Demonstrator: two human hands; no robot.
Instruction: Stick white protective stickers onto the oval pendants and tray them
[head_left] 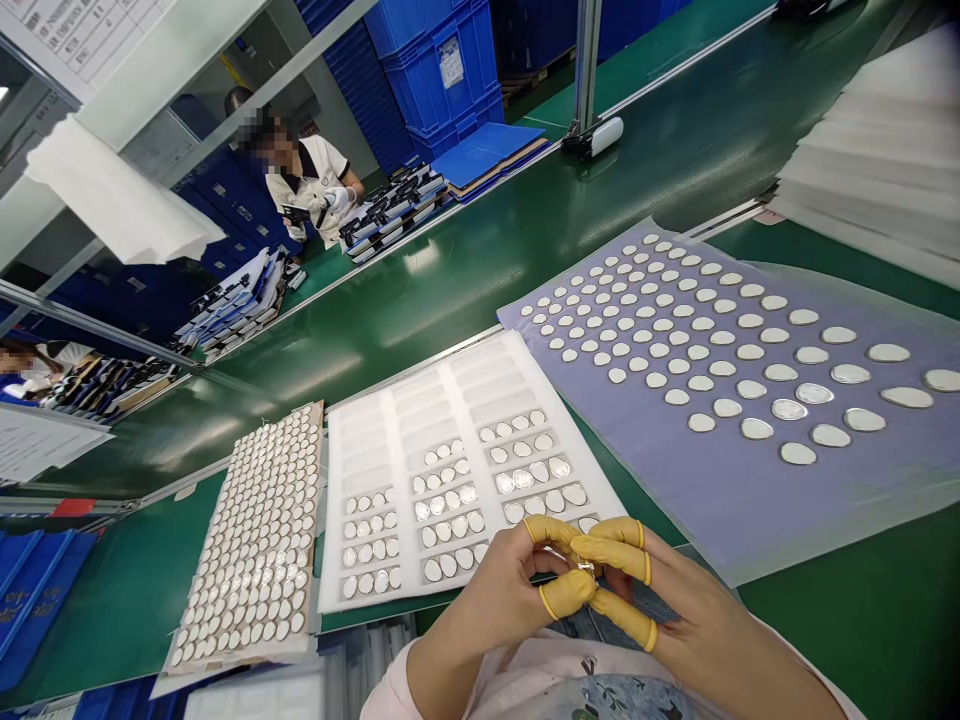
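Observation:
My left hand and my right hand meet at the front, in yellow finger cots, with fingertips pinched together. Between them shows a small white and silvery piece, mostly hidden by the fingers. Just beyond is a white foam tray in three columns, partly filled with short strips of white oval pieces. To the right, a purple sheet carries rows of similar dark-rimmed ovals. A board densely covered with such ovals lies to the left.
A green conveyor belt runs behind the bench. Stacked white sheets stand at the far right, blue bins at the left. Across the belt, a co-worker in a white shirt works by stacked parts and blue crates.

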